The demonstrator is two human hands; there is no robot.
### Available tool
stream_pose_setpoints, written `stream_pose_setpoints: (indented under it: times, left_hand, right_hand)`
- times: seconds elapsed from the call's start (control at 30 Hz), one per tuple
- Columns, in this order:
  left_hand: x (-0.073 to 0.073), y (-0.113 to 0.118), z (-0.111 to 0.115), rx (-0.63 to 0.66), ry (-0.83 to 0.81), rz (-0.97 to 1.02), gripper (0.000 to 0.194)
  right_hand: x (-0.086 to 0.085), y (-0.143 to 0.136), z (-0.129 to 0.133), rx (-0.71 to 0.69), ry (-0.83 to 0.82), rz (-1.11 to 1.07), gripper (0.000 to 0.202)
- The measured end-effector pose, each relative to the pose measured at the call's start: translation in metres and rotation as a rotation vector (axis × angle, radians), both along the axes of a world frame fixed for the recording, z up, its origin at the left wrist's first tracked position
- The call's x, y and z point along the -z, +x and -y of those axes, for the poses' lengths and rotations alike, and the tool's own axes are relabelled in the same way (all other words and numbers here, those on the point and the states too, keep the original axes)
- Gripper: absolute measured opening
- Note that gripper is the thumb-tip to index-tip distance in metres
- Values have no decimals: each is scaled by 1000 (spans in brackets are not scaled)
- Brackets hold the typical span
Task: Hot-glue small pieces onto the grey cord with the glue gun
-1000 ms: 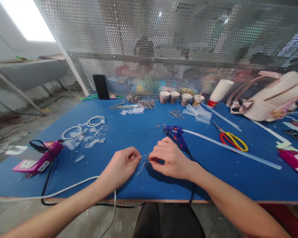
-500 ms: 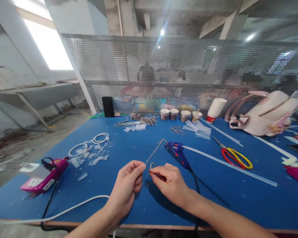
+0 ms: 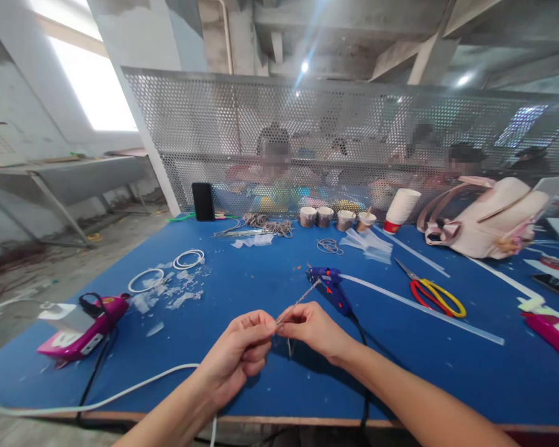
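Note:
My left hand [image 3: 242,351] is closed in a pinch, thumb against forefinger, on a thin greyish-brown cord [image 3: 309,292]. Fingertip to fingertip with it, my right hand [image 3: 317,330] is also closed on the cord. One stretch of the cord slants up and right from the fingers towards the glue gun's nozzle; a short tail hangs below. Whether the cord touches the nozzle I cannot tell. The blue glue gun [image 3: 334,289] lies on its side just beyond my right hand, with a long clear glue stick [image 3: 419,307] in its back.
Red-and-yellow scissors [image 3: 435,297] lie to the right. White rings [image 3: 146,280] and plastic scraps sit left, near a pink power strip [image 3: 86,335]. Along the back stand a black phone [image 3: 203,202], grey cord bundles [image 3: 279,228], several small cups [image 3: 346,220] and a pink backpack [image 3: 484,217].
My hands have come together at the fingertips. The cord's upper stretch, earlier rising from the left hand, now rises behind the right fingers and leans further right.

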State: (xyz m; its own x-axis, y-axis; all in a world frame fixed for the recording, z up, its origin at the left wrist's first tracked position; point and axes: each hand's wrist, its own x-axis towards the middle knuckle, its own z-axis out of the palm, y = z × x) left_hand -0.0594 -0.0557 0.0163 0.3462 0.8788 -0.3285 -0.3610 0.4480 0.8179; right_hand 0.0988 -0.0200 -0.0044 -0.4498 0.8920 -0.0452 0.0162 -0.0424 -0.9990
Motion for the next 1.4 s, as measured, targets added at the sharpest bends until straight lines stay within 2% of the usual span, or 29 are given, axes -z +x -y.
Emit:
stream_pose_setpoints:
  times: [0.17,0.27,0.33,0.47,0.57,0.67,0.73,0.8,0.9,1.03,1.3,1.4]
  left_hand:
    - [-5,-8,4,183,-12,-224,24]
    - [-6,-12,5,238,26,-421,20]
    - [-6,-13,5,242,111,-597,17]
    - [-2,-13,2,125,353,-885,15]
    - [0,-10,0,-58,427,-939,18]
    - [1,-6,0,-255,381,-821,18]
    - [3,-3,0,-347,288,-641,20]
    - [4,0,-1,-386,198,-412,24]
    - [6,2,-3,-361,104,-145,26]
    - [7,4,-3,-285,12,33,29]
    - [8,0,2,-163,-20,78,28]
    - [9,-1,4,-94,-38,63,30]
  right_hand:
    - [-6,9,-13,-87,118,97,15]
    - [-11,13,-16,-146,249,176,13]
    - [-14,15,-15,-176,316,228,12]
    - [-21,15,-7,-188,537,341,11]
    - [-23,12,2,-115,745,440,12]
    - [-18,7,10,7,878,463,12]
    - [-12,4,14,68,920,464,13]
    - [-7,1,16,106,901,461,14]
    - [-1,-2,16,131,781,427,12]
    - [1,-5,14,124,617,387,14]
    - [6,-6,1,115,327,283,16]
    - [6,-5,-2,106,313,269,17]
